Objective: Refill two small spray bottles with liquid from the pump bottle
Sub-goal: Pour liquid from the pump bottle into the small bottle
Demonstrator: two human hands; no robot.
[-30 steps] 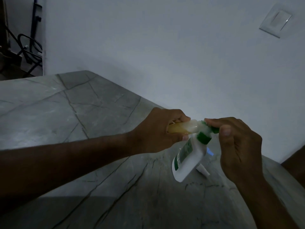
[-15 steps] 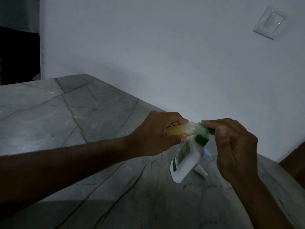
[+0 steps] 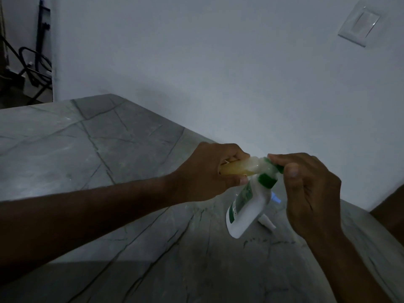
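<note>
Head view: my left hand grips a small spray bottle lying sideways, yellowish liquid inside, its mouth against the green pump head. My right hand pinches and presses that pump on the white pump bottle, which tilts above the tabletop. I judge this filling underway, not finished. Behind it lie a white piece and something bluish; whether either is the second spray bottle, I cannot tell.
</note>
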